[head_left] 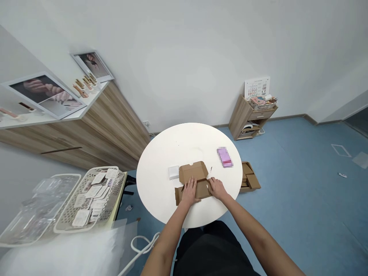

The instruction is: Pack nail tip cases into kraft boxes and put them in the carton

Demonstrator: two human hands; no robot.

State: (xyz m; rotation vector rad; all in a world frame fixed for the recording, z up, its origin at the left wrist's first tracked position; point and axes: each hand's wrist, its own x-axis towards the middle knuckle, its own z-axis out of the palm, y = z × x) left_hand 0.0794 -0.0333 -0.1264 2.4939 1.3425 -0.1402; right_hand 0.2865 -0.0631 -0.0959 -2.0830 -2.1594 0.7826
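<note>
An unfolded brown cardboard box point(194, 172) lies on the round white table point(161, 149), its lid flap spread toward the far side. My left hand point(189, 191) rests on the left part of the cardboard with its fingers spread. At the right edge of the box, my right hand point(216, 188) touches a side flap, its fingers curved over it. A small white box point(173, 172) is just left of the cardboard. Farther right lies a blurred purple packet point(224, 157).
Right of the table, an open carton point(250, 180) with flat cardboard is on the floor. Baskets point(92, 199) of packets stand at the left, below a wooden cabinet point(115, 126). A small shelf unit point(250, 119) is by the wall.
</note>
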